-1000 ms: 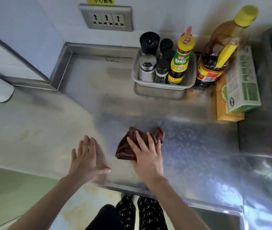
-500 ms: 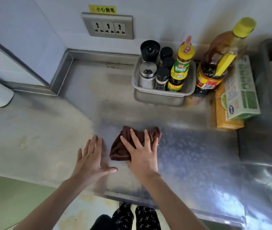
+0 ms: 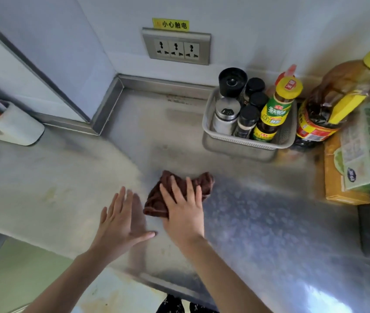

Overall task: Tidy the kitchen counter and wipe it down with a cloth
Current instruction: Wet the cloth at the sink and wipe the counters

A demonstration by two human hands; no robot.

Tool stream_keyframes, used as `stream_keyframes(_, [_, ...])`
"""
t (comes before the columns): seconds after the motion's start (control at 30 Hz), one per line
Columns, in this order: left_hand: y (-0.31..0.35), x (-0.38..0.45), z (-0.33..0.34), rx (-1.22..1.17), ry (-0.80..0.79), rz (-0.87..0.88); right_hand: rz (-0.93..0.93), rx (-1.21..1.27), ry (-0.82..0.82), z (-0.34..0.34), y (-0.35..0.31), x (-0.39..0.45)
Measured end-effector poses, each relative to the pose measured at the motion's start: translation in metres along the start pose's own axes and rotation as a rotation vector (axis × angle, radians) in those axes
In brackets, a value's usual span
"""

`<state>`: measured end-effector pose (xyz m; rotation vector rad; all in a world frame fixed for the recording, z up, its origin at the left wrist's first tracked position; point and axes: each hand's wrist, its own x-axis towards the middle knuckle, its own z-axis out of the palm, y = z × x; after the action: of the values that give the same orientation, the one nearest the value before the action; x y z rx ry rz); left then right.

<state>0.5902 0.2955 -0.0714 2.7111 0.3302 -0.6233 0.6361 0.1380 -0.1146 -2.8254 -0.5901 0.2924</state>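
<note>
Head view: left hand (image 3: pixel 120 220) flat on bench (image 3: pixel 44 177), fingers straight, together, holding nothing. Just right: right hand (image 3: pixel 183 208) presses brown cloth (image 3: pixel 157 199), fingers spread. Wiping step. Advise: keep palm pressure even, overlap strokes. Far right: condiment basket (image 3: pixel 247 141), oil bottle (image 3: pixel 328 109); wipe up to them, avoid knocking.

there is one view only, from a wide-angle camera on the person's head. it looks steeply down and forward over the counter (image 3: pixel 270 233) toward the back wall, where the socket (image 3: pixel 176 46) sits near the top edge. both forearms enter from the bottom edge, close to the lens. straight lines bend toward the edges of the frame.
</note>
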Motion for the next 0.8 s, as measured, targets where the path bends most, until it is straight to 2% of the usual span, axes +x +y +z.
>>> stream_keyframes(0.07, [-0.006,-0.006,-0.001,-0.051,0.025,-0.018,-0.192,-0.046,-0.03,-0.004,0.0,0.025])
stream_keyframes(0.1, [-0.008,-0.007,-0.003,-0.067,0.04,-0.022,-0.218,-0.052,-0.061,-0.006,0.01,0.039])
stream_keyframes(0.2, [-0.02,-0.005,-0.008,-0.124,0.084,-0.043,-0.004,-0.059,-0.037,-0.023,0.04,0.067])
stream_keyframes(0.27, [-0.026,0.0,-0.01,-0.14,0.09,-0.045,0.148,-0.027,-0.036,-0.026,0.036,0.069])
stream_keyframes(0.3, [-0.029,0.003,-0.012,-0.141,0.093,-0.035,0.165,-0.025,-0.029,-0.023,0.025,0.063])
stream_keyframes(0.33, [-0.032,0.008,-0.014,-0.135,0.091,-0.024,0.126,-0.03,-0.021,-0.017,0.011,0.053])
stream_keyframes(0.43, [-0.047,0.027,-0.024,-0.106,0.075,0.019,-0.151,-0.089,-0.062,0.003,-0.015,0.033])
stream_keyframes(0.5, [-0.057,0.046,-0.037,-0.092,0.066,0.051,-0.193,-0.134,-0.067,0.004,-0.009,0.052])
stream_keyframes(0.7, [-0.065,0.11,-0.065,0.013,0.024,0.191,0.101,-0.104,-0.026,-0.027,0.006,0.173])
stream_keyframes(0.8, [-0.061,0.134,-0.073,0.095,-0.027,0.243,0.201,-0.102,0.009,-0.028,-0.005,0.181])
